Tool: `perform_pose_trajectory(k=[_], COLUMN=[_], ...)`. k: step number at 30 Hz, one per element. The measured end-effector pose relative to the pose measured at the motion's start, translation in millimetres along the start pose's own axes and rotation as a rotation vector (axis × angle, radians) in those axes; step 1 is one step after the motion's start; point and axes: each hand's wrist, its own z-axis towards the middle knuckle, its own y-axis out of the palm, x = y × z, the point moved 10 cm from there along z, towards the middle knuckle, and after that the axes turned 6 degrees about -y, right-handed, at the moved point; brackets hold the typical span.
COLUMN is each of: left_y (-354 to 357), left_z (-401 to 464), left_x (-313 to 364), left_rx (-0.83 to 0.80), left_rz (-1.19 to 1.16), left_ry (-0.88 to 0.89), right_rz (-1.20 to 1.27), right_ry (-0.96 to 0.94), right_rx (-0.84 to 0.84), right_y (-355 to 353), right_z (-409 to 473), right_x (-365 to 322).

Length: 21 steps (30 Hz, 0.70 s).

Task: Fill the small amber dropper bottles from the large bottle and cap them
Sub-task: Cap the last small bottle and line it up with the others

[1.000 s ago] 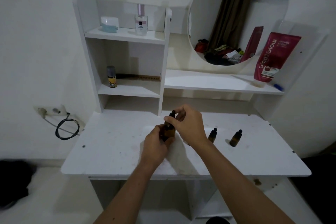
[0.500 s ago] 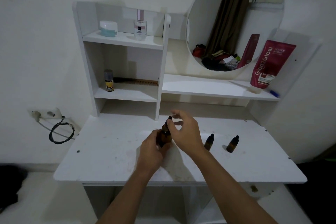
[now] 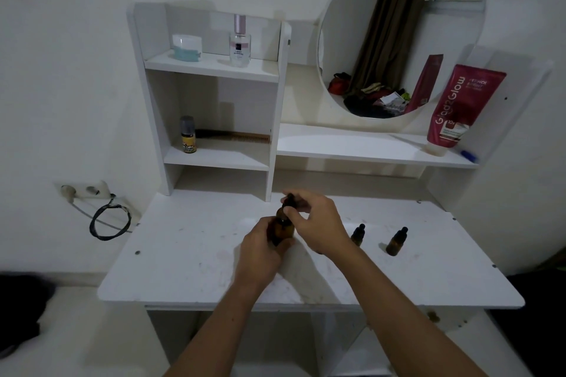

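Note:
My left hand (image 3: 260, 249) grips the large amber bottle (image 3: 282, 228) upright over the middle of the white table (image 3: 190, 257). My right hand (image 3: 317, 223) pinches the bottle's black dropper cap (image 3: 289, 202) from above. Two small amber dropper bottles stand capped to the right: one (image 3: 357, 235) close behind my right wrist, the other (image 3: 397, 241) further right.
White shelving (image 3: 214, 70) stands at the back left, holding a jar, a perfume bottle, a small yellow-labelled bottle and a comb. A round mirror (image 3: 401, 9) and a red tube (image 3: 459, 107) are at the back right. A wall socket with a coiled black cable (image 3: 108, 220) hangs left.
My right hand's fingers, spread loosely over the cap half a second ago, have closed on the black cap again. The view has tilted slightly; the left hand still holds the bottle.

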Motion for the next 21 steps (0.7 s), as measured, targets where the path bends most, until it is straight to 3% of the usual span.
perform_pose_trajectory(k=[5,10,15,21], left_y=[0.7,-0.3,-0.7,-0.7], left_z=[-0.3,-0.6,-2.3,-2.9], left_x=[-0.3,0.9,2.8,2.3], left_rx=[-0.003,0.007,-0.001,0.003], left_rz=[0.004,0.019,0.029,0.027], left_ry=[-0.006,-0.012,-0.021,-0.025], right_rz=[-0.055,-0.024,0.004,-0.035], right_ry=[-0.002,-0.016,0.040,-0.016], right_rx=[0.091,0.024,0.103,0.065], right_y=[-10.1,-3.6,-8.8,-4.4], right_z=[3.5,0.0,0.8,-3.4], right_x=[-0.7,-0.8,2.8,-6.1])
